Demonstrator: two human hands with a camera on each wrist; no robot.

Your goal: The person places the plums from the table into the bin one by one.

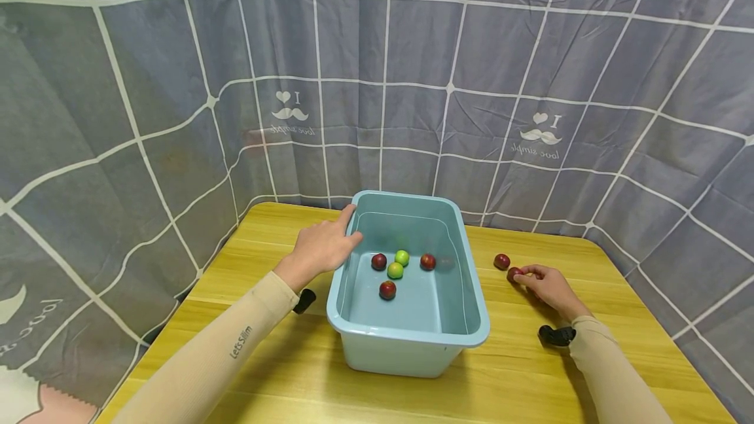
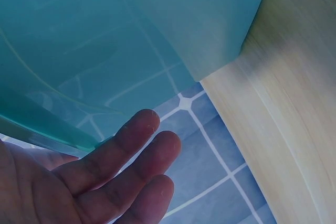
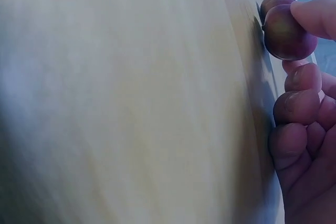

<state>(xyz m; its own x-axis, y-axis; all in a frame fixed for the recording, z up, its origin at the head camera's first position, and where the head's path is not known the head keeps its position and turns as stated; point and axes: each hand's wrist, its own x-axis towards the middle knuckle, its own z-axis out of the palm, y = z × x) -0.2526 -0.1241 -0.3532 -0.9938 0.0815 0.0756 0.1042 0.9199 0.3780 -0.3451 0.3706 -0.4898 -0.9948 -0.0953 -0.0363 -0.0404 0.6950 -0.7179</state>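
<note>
A light blue plastic bin stands on the table. Along its left rim lies my left hand, the index finger stretched forward and the thumb reaching over the edge. In the left wrist view the other fingers extend loosely beside the bin's outer wall. To the right of the bin, my right hand pinches a small dark red apple-like fruit between thumb and fingertips. Another dark red fruit lies just behind it. Inside the bin rest several red fruits and two green ones.
The yellow wood-grain table carries everything. A grey curtain with white grid lines hangs behind and along both sides of it. Black wrist straps show below the sleeves.
</note>
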